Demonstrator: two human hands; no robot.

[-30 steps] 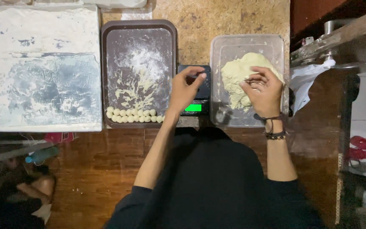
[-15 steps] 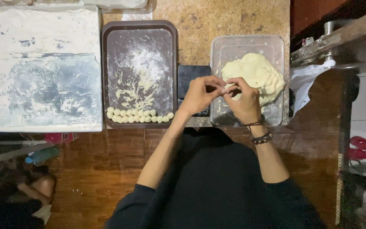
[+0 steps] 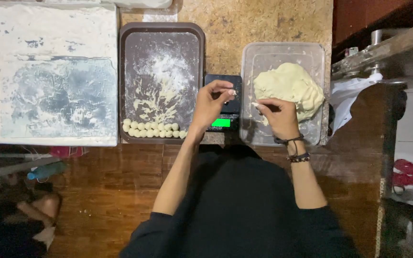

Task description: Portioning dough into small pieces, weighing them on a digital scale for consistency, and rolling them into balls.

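1. Nearest the camera, the person's dark sleeves and forearms reach up the frame to the counter edge; cord bracelets circle the right wrist.
2. The left hand hovers over a small black scale with a lit green display. Its thumb and fingers are pinched narrow on a tiny bit of dough, too small to tell its shape or which way it points.
3. The right hand sits just beside it, over the near-left part of a clear plastic tub. Its fingertips are closed together with a pale speck of dough at them; it seems to be held, though the view is poor.
4. In the tub lies the big dough lump, pale yellow, its long axis running roughly from near-left to far-right, touching the right hand's far side.
5. Left of the scale, a dark floured tray holds a row of small dough balls along its near edge, the row running left to right.
6. Further left lies a flour-covered board.
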